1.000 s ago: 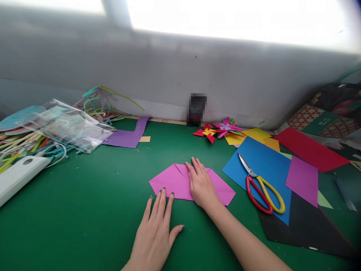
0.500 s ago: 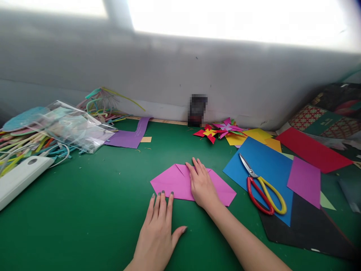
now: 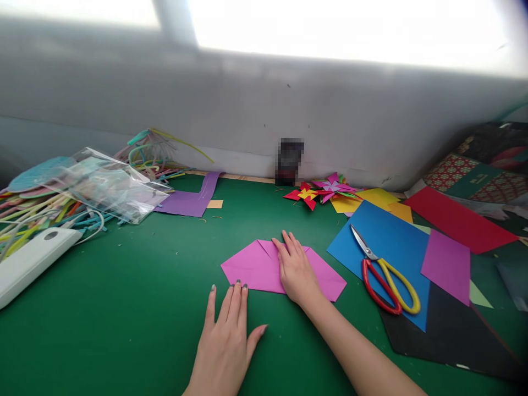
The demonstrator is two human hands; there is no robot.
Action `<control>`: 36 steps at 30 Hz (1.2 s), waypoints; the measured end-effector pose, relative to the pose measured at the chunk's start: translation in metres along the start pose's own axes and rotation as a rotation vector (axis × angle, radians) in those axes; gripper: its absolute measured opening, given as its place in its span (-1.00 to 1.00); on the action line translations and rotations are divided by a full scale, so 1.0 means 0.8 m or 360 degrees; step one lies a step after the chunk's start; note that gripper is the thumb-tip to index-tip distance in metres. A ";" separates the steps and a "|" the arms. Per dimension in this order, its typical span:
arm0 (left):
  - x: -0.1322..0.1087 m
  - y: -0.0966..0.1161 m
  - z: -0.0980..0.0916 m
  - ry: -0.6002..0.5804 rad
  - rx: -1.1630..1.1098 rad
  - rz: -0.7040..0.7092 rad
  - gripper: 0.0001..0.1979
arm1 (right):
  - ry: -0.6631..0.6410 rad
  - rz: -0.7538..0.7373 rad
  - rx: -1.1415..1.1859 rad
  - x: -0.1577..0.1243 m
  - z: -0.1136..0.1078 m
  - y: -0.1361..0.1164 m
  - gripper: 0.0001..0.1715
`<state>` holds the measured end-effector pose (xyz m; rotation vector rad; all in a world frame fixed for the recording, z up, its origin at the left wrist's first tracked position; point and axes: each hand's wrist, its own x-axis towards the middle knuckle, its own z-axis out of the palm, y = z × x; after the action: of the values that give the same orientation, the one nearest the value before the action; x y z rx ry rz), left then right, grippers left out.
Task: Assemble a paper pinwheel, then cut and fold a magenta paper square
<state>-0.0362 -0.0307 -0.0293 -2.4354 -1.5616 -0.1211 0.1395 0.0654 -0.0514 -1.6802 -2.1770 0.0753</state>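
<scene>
A folded sheet of pink paper (image 3: 256, 269) lies flat on the green table, its two upper corners slanted and small creased flaps along its top edge. Across its right-middle part rests my right hand (image 3: 297, 269), fingers stretched out and pressing the paper down. My left hand (image 3: 226, 333) lies flat with fingers spread, its middle fingertips at the paper's lower left edge and the thumb out to the side over the table. Scissors (image 3: 369, 253) with one red and one yellow handle lie on a blue sheet (image 3: 388, 234) to the right.
Folded paper flowers (image 3: 328, 190) and yellow sheets (image 3: 377, 196) are by the wall. Red paper (image 3: 457, 220), pink paper (image 3: 447, 264) and a black board (image 3: 445, 335) lie at right. At left are purple paper (image 3: 181, 203), colourful strips, a clear plastic bag (image 3: 119, 190) and a white device (image 3: 37, 264).
My left hand has slid slightly left along the paper's lower edge, and its fingers have spread wider. My right hand stays in place on the paper.
</scene>
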 end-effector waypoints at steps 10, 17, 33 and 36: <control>-0.005 -0.002 0.010 0.0010 0.0049 0.0123 -0.43 | 0.0039 -0.0031 -0.0001 0.000 0.003 0.002 -0.45; -0.004 0.003 0.001 0.0101 -0.0013 0.0078 -0.39 | 0.0007 -0.0018 -0.0010 0.000 0.001 0.001 -0.45; -0.003 0.010 0.005 0.0059 -0.0030 0.0058 -0.35 | -0.0006 -0.0021 -0.0008 -0.001 -0.002 -0.001 -0.46; -0.005 0.012 0.007 0.0074 -0.0052 0.0035 -0.36 | -0.0015 -0.0021 -0.0004 0.000 -0.003 0.000 -0.46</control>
<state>-0.0296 -0.0364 -0.0371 -2.4555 -1.5247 -0.1996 0.1399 0.0647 -0.0494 -1.6700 -2.1958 0.0774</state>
